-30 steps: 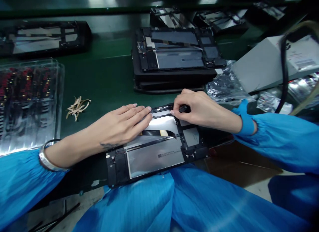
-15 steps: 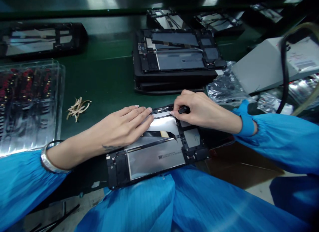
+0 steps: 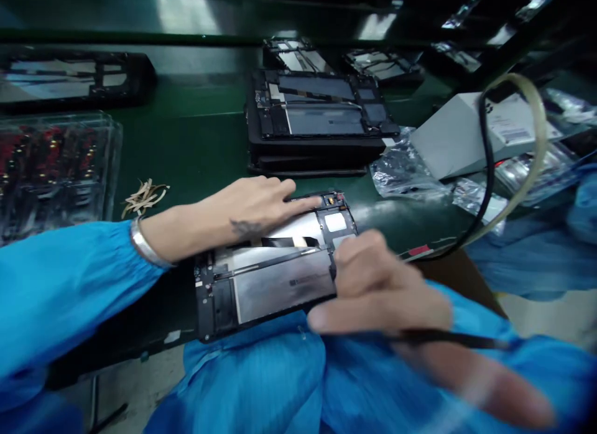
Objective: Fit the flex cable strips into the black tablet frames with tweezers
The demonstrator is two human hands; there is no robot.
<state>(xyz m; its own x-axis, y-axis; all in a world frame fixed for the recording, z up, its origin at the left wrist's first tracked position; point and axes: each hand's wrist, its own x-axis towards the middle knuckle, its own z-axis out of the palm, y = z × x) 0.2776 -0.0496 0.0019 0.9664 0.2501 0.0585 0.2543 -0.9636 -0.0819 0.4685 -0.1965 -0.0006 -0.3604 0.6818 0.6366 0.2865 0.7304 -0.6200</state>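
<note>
An opened tablet (image 3: 284, 285), its silvery battery cells and black frame showing, lies at the table's near edge, just above my blue-clad lap. My left hand (image 3: 252, 207) rests across its far side, index finger stretched along the top edge towards the far right corner. My right hand (image 3: 387, 291), smeared by motion, is at the tablet's right side, partly covering it. A thin dark tool (image 3: 452, 339) runs through the right hand's fingers; its kind is too blurred to tell. Whether this hand touches the frame I cannot tell.
Stacked tablet bodies (image 3: 321, 114) stand behind. A clear tray (image 3: 56, 166) of parts and peeled strips (image 3: 144, 198) lie left. Right are a white box (image 3: 457, 135), plastic bags (image 3: 405, 166) and a looped cable (image 3: 536, 142). Blue clothing (image 3: 585, 204) shows at the far right edge.
My right hand has left the tablet's far edge and swung towards me and to the right. My left hand has shifted right along the far edge. The view has turned slightly.
</note>
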